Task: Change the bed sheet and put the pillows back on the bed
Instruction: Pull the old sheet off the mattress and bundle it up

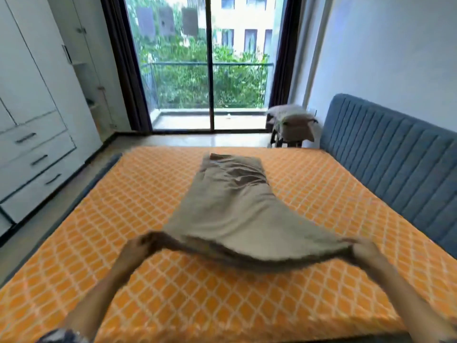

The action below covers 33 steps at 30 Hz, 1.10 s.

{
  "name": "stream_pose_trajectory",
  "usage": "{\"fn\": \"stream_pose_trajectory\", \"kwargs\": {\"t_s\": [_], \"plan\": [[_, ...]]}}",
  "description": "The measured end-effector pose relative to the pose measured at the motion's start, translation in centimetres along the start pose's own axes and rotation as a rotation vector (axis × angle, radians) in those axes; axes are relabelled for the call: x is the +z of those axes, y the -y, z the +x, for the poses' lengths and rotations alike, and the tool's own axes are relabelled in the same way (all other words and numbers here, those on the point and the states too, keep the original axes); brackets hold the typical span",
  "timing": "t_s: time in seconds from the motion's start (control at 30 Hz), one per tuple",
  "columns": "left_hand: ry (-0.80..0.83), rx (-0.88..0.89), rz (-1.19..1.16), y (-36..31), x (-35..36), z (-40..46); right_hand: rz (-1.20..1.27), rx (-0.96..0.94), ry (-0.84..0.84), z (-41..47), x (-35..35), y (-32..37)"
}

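Beige folded sheet (235,206) is lying mid-mattress (123,206), its near edge being gripped by the left hand (134,246) and right hand (366,251); spreading is remaining, pillows (293,120) waiting aside.

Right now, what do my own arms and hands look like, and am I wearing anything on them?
Both forearms are bare, with no sleeves reaching them. The left hand and right hand wear no gloves, and no rings or watch can be made out in the blur. A bit of dark patterned fabric shows at the bottom edge by the left arm, possibly clothing.
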<state>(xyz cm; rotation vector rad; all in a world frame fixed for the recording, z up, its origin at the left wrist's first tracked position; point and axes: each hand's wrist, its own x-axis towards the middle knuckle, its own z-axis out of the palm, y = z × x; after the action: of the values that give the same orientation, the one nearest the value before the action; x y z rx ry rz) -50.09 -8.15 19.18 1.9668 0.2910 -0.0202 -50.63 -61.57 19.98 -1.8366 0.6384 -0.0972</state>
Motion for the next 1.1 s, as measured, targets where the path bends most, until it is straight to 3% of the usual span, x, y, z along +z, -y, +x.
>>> {"fn": "stream_pose_trajectory", "kwargs": {"t_s": [0.1,0.27,0.47,0.57,0.63,0.7,0.8,0.93,1.1], "plan": [[0.116,-0.126,0.107,3.3,2.0,-4.4,-0.127,0.192,0.137,-2.2,0.4,-6.1],[0.227,-0.261,0.273,11.2,2.9,-7.2,-0.313,0.267,0.187,-4.1,0.2,-11.2],[0.336,-0.234,0.407,16.5,2.3,-9.2,-0.388,0.268,0.245,-7.5,-1.0,-15.7],[0.348,-0.243,0.367,16.5,1.4,-10.1,-0.375,0.341,0.241,-8.6,-2.1,-16.9],[0.382,-0.349,0.295,15.5,0.6,-11.8,-0.302,0.515,0.262,-9.2,-3.2,-17.1],[0.555,-0.532,0.276,15.1,0.0,-13.0,-0.339,0.687,0.411,-10.0,-4.4,-17.2],[0.676,-0.74,0.156,14.5,-0.5,-13.4,-0.392,0.805,0.518,-9.7,-5.7,-16.2],[0.497,-0.749,-0.031,12.5,-0.6,-9.7,-0.204,0.713,0.409,-6.5,-4.1,-11.2],[0.496,-0.58,0.118,7.0,0.2,-1.0,-0.077,0.637,0.358,2.4,-1.5,-5.7]]}}
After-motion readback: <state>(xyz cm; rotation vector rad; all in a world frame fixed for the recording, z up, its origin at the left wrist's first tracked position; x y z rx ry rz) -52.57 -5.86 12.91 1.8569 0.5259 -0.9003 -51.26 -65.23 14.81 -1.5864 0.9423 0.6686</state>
